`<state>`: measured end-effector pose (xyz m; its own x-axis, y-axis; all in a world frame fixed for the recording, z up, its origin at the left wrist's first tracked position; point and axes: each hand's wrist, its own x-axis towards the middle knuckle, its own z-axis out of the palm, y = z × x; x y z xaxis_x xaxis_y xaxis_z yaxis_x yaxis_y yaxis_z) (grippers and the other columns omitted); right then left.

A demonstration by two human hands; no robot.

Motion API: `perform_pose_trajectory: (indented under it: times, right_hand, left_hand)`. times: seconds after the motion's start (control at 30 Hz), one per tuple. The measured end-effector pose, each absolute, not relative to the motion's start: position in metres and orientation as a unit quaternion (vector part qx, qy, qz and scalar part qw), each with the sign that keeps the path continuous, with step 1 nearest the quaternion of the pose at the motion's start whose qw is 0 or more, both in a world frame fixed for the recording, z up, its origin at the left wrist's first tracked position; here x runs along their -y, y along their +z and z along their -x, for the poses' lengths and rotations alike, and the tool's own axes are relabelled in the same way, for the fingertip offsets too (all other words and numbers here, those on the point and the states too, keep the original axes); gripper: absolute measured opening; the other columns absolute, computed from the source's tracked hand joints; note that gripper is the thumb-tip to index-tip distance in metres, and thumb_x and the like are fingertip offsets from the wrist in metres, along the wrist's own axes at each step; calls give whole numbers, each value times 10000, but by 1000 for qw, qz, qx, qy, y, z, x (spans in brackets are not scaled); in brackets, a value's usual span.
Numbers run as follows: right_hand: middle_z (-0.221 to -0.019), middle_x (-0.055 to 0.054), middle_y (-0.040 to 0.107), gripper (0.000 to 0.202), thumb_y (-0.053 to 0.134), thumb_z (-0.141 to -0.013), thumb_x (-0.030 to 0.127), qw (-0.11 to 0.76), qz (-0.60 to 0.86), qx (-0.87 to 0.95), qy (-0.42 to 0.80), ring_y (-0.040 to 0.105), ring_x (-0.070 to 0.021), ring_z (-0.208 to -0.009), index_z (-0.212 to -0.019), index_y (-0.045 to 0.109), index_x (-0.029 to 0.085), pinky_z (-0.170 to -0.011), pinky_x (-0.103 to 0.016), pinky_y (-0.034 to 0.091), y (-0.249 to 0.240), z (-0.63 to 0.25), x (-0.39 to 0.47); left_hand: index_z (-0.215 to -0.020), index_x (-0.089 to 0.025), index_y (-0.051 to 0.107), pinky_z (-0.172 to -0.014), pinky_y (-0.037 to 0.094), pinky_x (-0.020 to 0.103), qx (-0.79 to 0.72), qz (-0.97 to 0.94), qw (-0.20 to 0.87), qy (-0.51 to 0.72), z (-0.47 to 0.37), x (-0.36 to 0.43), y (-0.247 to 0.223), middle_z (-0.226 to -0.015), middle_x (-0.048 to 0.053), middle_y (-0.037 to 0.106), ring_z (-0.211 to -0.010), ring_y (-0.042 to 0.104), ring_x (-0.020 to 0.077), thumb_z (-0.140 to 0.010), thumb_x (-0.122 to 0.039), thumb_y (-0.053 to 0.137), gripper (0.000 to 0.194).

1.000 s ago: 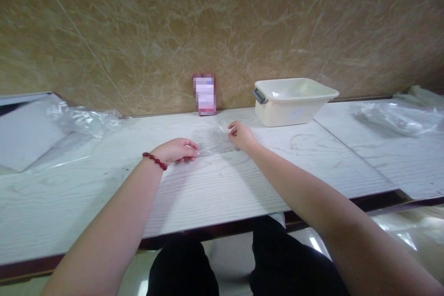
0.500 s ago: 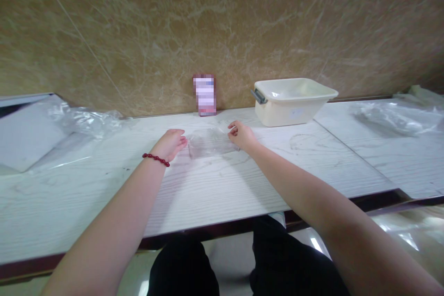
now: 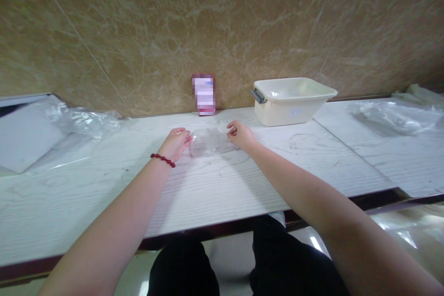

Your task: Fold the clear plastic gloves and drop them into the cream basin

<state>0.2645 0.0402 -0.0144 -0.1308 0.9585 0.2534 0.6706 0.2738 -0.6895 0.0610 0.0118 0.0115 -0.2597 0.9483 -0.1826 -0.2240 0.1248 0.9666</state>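
Note:
A small clear plastic bag [image 3: 211, 142] lies nearly flat on the white wood-grain table between my hands. My left hand [image 3: 178, 142], with a dark red bead bracelet at the wrist, pinches the bag's left edge between thumb and fingers. At the opposite edge, the curled fingers of my right hand [image 3: 240, 134] grip the bag near its upper right corner. Just behind the bag, a blurred-out card or phone [image 3: 205, 96] leans upright against the wall.
A cream plastic bin [image 3: 289, 111] with a grey handle stands against the marbled wall, right of my hands. Crumpled clear plastic [image 3: 92, 122] hangs from a white box [image 3: 27, 134] at left. More clear bags [image 3: 398, 115] lie far right. The table's front edge [image 3: 222, 227] runs before my knees.
My left hand has moved slightly right and its fingers have closed on the bag's left edge. My right hand has barely moved.

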Motion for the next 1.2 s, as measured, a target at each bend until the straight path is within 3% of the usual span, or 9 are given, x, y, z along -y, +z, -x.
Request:
perform_pose_trajectory:
  times: [0.33, 0.47, 0.53, 0.6, 0.7, 0.83, 1.2]
  right_hand:
    - [-648, 43, 577, 216, 504, -675, 124, 348, 565, 717, 212, 552, -76, -548, -876, 475, 195, -528, -179, 437, -16, -265, -41]
    - [-642, 43, 576, 214, 501, -672, 127, 345, 563, 722, 207, 552, -77, -551, -874, 474, 192, -533, -180, 431, -17, -265, -41]
    - [-641, 43, 577, 216, 502, -672, 130, 341, 565, 723, 205, 550, -75, -547, -877, 476, 191, -541, -181, 428, -17, -265, -41]
    - [-642, 43, 580, 217, 505, -670, 133, 337, 567, 724, 203, 549, -73, -548, -877, 480, 190, -551, -182, 425, -16, -265, -41]
    - [-644, 38, 585, 216, 517, -662, 137, 335, 568, 726, 197, 551, -74, -567, -871, 488, 187, -569, -183, 421, -15, -264, -40]
    - [-662, 31, 591, 227, 520, -662, 138, 328, 575, 725, 191, 554, -76, -584, -883, 495, 184, -580, -181, 421, -13, -264, -38]
    - [-694, 11, 606, 306, 524, -659, 130, 291, 599, 726, 171, 565, -96, -636, -961, 497, 169, -611, -190, 420, -8, -265, -36]
  left_hand:
    - [-836, -154, 417, -702, 445, 264, -571, -379, 439, 581, -65, -17, 7, -715, -7, 465, -645, 507, 75, -628, -71, 502, 240]
    - [-885, -149, 473, -804, 406, 345, -662, -551, 216, 460, -51, -16, 6, -888, 63, 504, -843, 516, 165, -626, -195, 541, 271]
    - [-913, -142, 504, -878, 351, 353, -641, -669, 80, 368, -48, -12, 9, -970, 88, 508, -950, 480, 197, -656, -251, 520, 280]
    - [-980, -129, 506, -911, 321, 323, -582, -761, 19, 286, -54, -8, 10, -1020, 99, 522, -1003, 459, 189, -729, -285, 436, 303]
    - [-1136, -111, 427, -930, 296, 331, -528, -833, 13, 168, -71, -2, 6, -1145, 114, 490, -1068, 432, 189, -805, -327, 309, 412]
    - [-1250, -117, 311, -966, 203, 420, -533, -845, 1, 40, -89, 2, -8, -1320, 127, 299, -1209, 249, 249, -822, -406, 237, 522]
    - [-1304, -174, 204, -987, 111, 421, -548, -836, -2, -17, -89, 5, -11, -1376, 85, 160, -1251, 122, 234, -809, -509, 114, 604]
